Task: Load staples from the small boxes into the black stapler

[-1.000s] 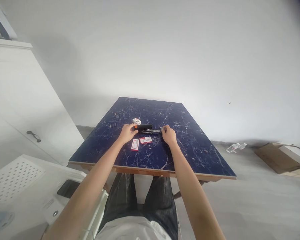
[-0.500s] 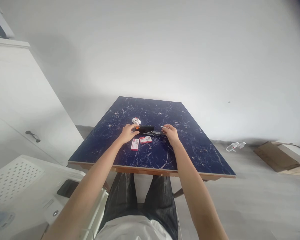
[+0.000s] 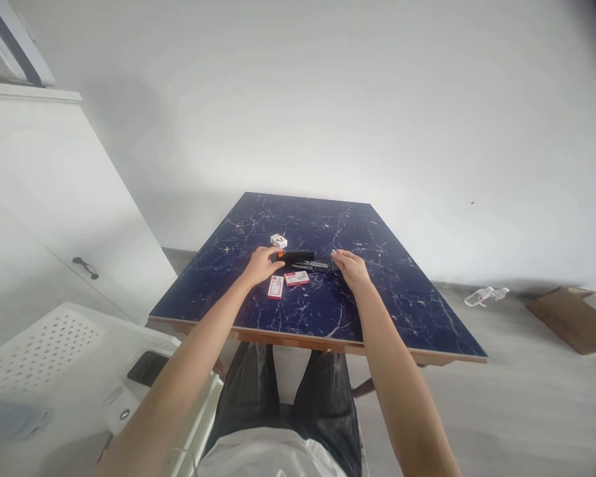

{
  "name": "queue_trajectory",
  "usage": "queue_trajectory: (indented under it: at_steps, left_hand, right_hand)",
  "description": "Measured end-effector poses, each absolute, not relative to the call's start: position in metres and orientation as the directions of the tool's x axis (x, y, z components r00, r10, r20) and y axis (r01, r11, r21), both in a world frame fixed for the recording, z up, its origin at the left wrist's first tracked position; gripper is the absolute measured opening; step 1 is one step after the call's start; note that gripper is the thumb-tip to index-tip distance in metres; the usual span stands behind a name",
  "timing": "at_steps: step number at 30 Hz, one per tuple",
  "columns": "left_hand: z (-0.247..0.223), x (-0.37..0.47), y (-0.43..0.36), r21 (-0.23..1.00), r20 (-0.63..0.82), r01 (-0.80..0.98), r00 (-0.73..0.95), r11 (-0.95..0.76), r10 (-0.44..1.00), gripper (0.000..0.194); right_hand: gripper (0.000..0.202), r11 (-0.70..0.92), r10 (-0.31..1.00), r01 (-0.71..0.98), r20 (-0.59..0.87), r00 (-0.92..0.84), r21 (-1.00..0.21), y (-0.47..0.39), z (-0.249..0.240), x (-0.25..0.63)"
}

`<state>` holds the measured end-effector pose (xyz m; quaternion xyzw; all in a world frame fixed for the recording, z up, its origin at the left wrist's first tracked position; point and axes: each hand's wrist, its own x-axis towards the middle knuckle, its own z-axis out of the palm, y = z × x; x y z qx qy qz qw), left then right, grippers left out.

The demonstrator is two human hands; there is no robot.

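My left hand (image 3: 262, 265) grips the orange-marked left end of a black stapler (image 3: 298, 256), thumb on the near side and fingers on the far side. The stapler appears opened, with a silvery metal part (image 3: 312, 265) lying along its near side. Beyond its right end, my right hand (image 3: 350, 266) pinches a small pale strip (image 3: 334, 252), too small to make out well. Close to my left hand lie two flat red-and-white boxes (image 3: 275, 287) (image 3: 297, 278). A small white box (image 3: 279, 240) sits just behind the stapler.
The dark blue marbled table (image 3: 377, 305) stands against a white wall. To the left are a white cabinet (image 3: 54, 199) and a white surface with a dark phone-like object (image 3: 148, 368). Clear plastic bottles (image 3: 479, 296) and a cardboard box (image 3: 571, 318) are on the floor at right.
The view has turned slightly left, so everything sits further right in the picture. My right fingers have tilted the pale strip, and less of it shows. My left hand stays on the stapler.
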<state>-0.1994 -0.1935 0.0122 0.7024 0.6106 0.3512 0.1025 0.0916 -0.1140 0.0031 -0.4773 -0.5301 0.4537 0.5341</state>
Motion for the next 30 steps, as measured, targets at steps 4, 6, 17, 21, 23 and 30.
queue_trajectory:
  at_steps: [4,6,17,21,23,30]
  left_hand:
    - [0.011,-0.2,-0.193,0.578,0.372,0.779,0.015,-0.244,0.928,0.039]
    - [0.01,-0.201,-0.192,0.582,0.375,0.775,0.012,-0.246,0.927,0.039]
    - [0.012,-0.199,-0.194,0.582,0.376,0.777,0.006,-0.241,0.927,0.039]
    - [0.015,-0.198,-0.195,0.581,0.369,0.778,0.007,-0.237,0.929,0.039]
    - [0.015,-0.199,-0.195,0.582,0.366,0.779,0.004,-0.232,0.931,0.039]
    - [0.013,-0.2,-0.195,0.586,0.354,0.78,-0.002,-0.22,0.935,0.04]
  right_hand:
    - [0.018,0.178,0.984,0.245,0.172,-0.046,-0.953,-0.122,0.007,0.089]
    - [0.014,0.219,0.975,0.325,0.195,-0.106,-0.92,-0.125,0.009,0.086]
    - [0.021,0.326,0.933,0.471,0.199,-0.299,-0.82,-0.128,0.01,0.085]
    - [0.022,0.342,0.925,0.474,0.202,-0.323,-0.811,-0.128,0.01,0.085]
    - [0.022,0.343,0.925,0.471,0.203,-0.323,-0.813,-0.128,0.01,0.084]
    - [0.024,0.336,0.926,0.451,0.202,-0.32,-0.827,-0.128,0.01,0.084]
